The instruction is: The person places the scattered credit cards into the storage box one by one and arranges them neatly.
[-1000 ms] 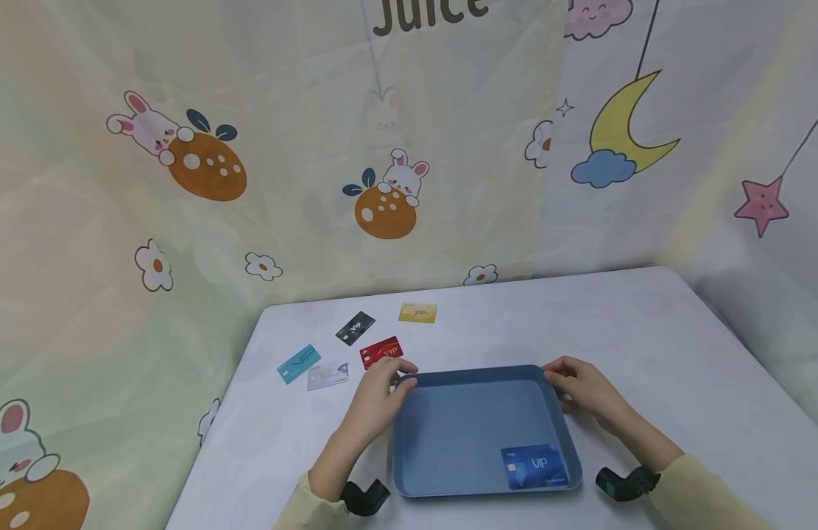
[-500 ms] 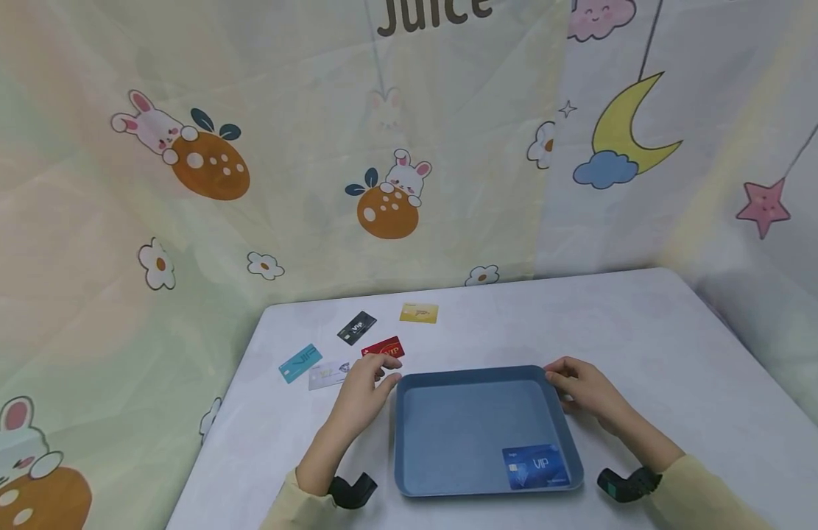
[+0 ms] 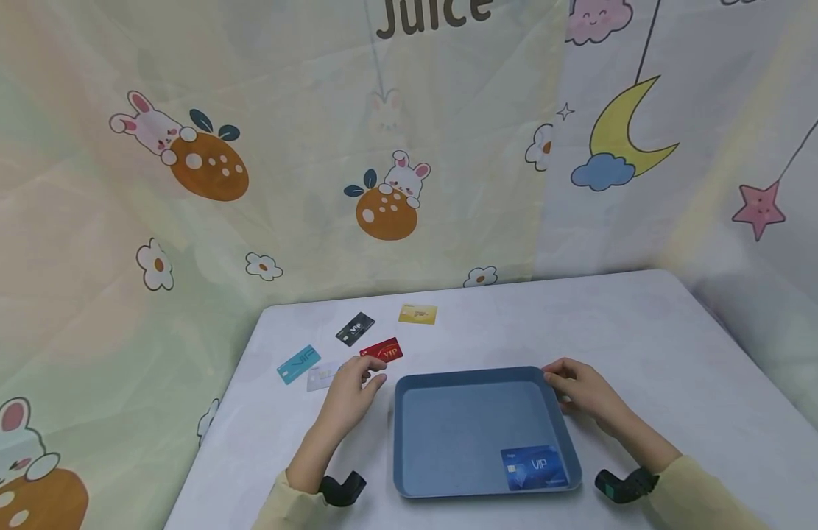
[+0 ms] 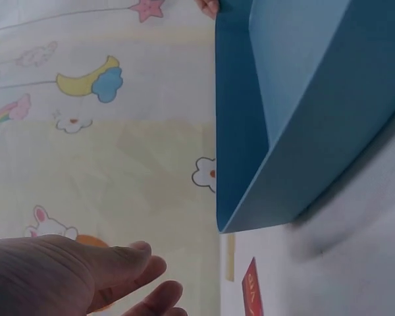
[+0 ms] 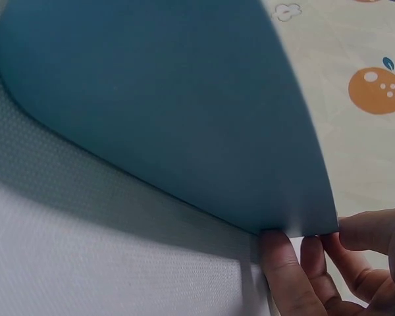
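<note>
A blue rectangular tray (image 3: 462, 434) lies on the table, with a blue VIP card (image 3: 534, 468) in its near right corner. My right hand (image 3: 584, 386) grips the tray's far right corner. In the right wrist view, the fingers (image 5: 288, 273) curl against the corner wall and the thumb is at the rim. My left hand (image 3: 349, 390) holds nothing, just left of the tray, its fingers loosely bent with a gap to the tray. It partly covers a white card (image 3: 320, 376) in the head view, and its fingertips overlap the edge of a red VIP card (image 3: 384, 350).
Beyond the left hand, a teal card (image 3: 299, 364), a black card (image 3: 355, 329) and a yellow card (image 3: 418, 314) lie flat on the white table (image 3: 621, 316). A printed cloth backdrop (image 3: 302, 147) hangs behind the table.
My left hand has come off the tray's far left corner and moved left, toward the cards. My right hand stays at its corner, and the tray keeps its place.
</note>
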Motion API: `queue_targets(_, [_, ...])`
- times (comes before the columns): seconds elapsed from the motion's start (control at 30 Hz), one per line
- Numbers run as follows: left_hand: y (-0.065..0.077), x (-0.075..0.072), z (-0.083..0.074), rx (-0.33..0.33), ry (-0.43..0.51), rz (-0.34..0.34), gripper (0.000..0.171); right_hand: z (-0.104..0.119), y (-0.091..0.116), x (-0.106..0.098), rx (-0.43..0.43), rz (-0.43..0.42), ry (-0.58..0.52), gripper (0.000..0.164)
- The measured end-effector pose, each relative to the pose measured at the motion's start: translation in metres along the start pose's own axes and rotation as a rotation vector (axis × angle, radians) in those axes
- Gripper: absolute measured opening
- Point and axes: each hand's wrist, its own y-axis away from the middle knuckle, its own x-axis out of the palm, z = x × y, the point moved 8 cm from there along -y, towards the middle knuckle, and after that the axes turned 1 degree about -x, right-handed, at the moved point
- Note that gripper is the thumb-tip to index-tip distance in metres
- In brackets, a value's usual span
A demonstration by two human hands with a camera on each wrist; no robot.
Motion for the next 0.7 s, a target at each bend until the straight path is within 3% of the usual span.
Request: queue_targets(0.7, [-0.009,-0.004,0.025,-0.086,-0.049,-0.013,0.021,0.002,0.001,0.0,-0.015,-0.002,0.005,0.032])
